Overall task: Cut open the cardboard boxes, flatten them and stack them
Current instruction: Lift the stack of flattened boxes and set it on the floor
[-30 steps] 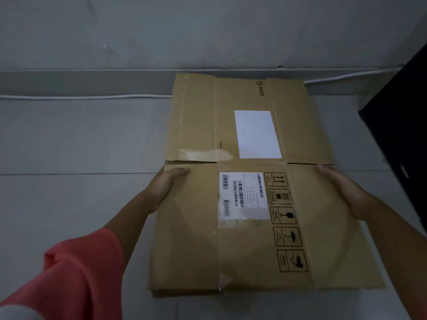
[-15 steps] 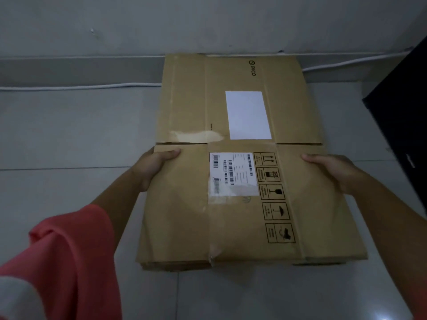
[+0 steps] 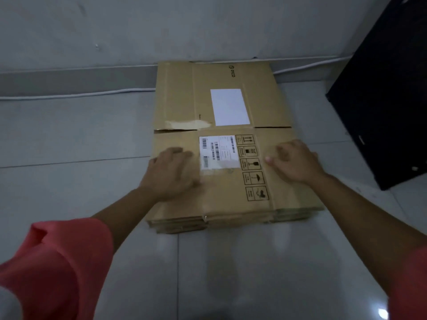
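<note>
The flattened box (image 3: 231,204) lies flat on top of a stack (image 3: 180,225) of flattened cardboard on the floor (image 3: 92,146). The far end of the stack is against the wall (image 3: 208,26).

**Box, top face**
- Plain brown cardboard with lengthwise creases.
- A printed label (image 3: 218,152) with barcodes sits near the middle.
- Just right of it, a column of five handling symbols (image 3: 253,167) is printed in black frames.
- A seam (image 3: 272,127) crosses the cardboard just beyond the label. Whether the section past it belongs to the same box cannot be told.
- That far section carries a blank white sticker (image 3: 230,107), a small "pico" mark (image 3: 231,70) near the wall and a torn, pale strip (image 3: 187,124) beside the seam.

**Stack, near end**
- Several layered cardboard edges show, slightly out of line with each other.

**Hands**
- The left hand (image 3: 169,174) lies palm down on the box, left of the label, fingers extended, gripping nothing.
- The right hand (image 3: 294,161) rests on the box, right of the symbols, fingers loosely bent with the tips on the cardboard, gripping nothing.
- The hands are apart, with the label and symbols between them.
- A pink sleeve (image 3: 55,262) covers the left upper arm.

**Surroundings**
- A white cable (image 3: 76,94) runs along the foot of the wall.
- A black object (image 3: 381,88) stands to the right, apart from the stack.
</note>
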